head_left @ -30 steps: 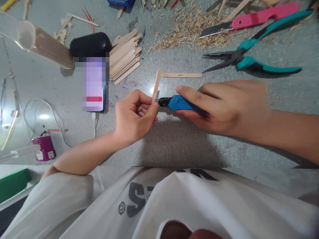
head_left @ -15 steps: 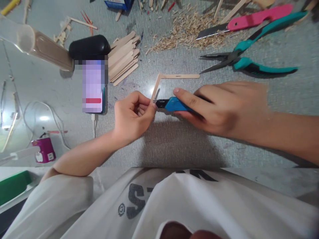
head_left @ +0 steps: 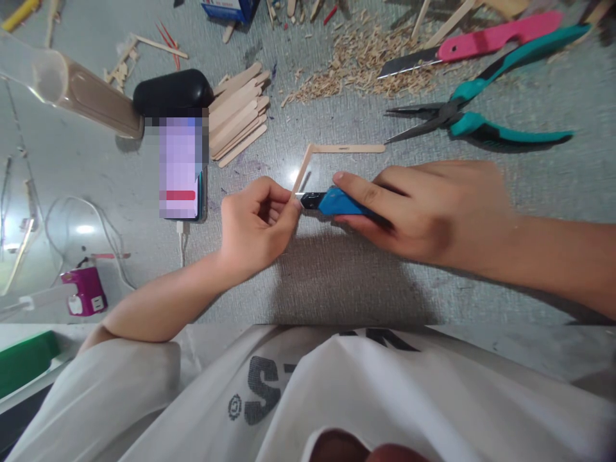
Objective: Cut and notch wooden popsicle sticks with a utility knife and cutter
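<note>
Head view: beyond the grey table's (head_left: 332, 282) near edge, my left hand (head_left: 260, 218) pinches a flat pale wooden stick (head_left: 302, 171); my right hand (head_left: 428, 205) clamps a blue-and-black cutter (head_left: 337, 201). I'd steer its blade (head_left: 299, 195) off the thumb (head_left: 287, 222).

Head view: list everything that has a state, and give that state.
Left hand, closed on the held stick.
Right hand, closed on the cutter.
Held stick, slanted, pinched at its lower end.
Cutter, blade out, at the held stick.
Flat stick, lying loose.
Pliers, jaws open.
Pink knife, blade out.
Phone, screen lit, cable plugged in.
</note>
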The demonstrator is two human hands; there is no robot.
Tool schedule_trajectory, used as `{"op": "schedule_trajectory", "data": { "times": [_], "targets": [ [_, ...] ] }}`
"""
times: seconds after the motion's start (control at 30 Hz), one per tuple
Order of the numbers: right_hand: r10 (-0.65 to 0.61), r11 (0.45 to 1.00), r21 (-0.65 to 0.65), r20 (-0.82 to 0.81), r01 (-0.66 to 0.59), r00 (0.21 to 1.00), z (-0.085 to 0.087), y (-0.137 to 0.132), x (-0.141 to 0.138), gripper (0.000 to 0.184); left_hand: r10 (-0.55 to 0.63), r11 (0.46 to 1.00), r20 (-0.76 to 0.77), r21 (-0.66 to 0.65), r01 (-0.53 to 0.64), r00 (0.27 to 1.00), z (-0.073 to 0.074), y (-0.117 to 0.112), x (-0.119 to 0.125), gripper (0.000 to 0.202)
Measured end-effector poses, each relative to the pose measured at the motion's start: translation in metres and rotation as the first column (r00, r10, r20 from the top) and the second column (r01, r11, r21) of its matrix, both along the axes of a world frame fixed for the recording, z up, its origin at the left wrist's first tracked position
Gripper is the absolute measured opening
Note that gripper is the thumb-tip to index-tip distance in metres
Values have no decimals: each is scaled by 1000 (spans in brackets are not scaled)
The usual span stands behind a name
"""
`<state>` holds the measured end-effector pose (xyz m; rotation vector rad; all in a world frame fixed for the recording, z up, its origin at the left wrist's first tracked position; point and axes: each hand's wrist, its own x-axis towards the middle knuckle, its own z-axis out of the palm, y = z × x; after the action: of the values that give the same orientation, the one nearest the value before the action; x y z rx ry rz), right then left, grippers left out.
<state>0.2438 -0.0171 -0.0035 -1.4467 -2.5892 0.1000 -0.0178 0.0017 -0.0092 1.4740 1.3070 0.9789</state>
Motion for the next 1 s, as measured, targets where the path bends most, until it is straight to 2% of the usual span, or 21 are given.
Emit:
{"op": "schedule_trajectory", "data": {
  "times": [0.2, 0.4, 0.47, 0.67, 0.87, 1.0],
  "targets": [
    [5, 1000, -10, 17, -5, 1000, 0, 0, 1, 65, -12, 999, -24, -31, 11, 1000, 2, 0, 0, 23],
    [32, 999, 27, 41, -33, 999, 0, -1, 2, 64, -15, 991, -117, 131, 31, 993, 1, 1, -2, 19],
    [30, 999, 39, 41, -31, 999, -2, -1, 2, 64, -12, 989, -144, 146, 34, 989, 1, 1, -2, 19],
    [-8, 1000, 13, -9, 8, 1000, -6, -3, 1, 66, -23, 997, -74, 75, 28, 997, 0, 1, -3, 20],
    [-42, 999, 34, -5, 42, 999, -8, -2, -1, 68, -45, 992, 42, -120, 49, 998, 3, 7, -1, 32],
    [-47, 998, 38, -36, 49, 998, -12, -1, 0, 71, -20, 991, 62, -128, 27, 998, 7, 8, 1, 31]
  ]
}}
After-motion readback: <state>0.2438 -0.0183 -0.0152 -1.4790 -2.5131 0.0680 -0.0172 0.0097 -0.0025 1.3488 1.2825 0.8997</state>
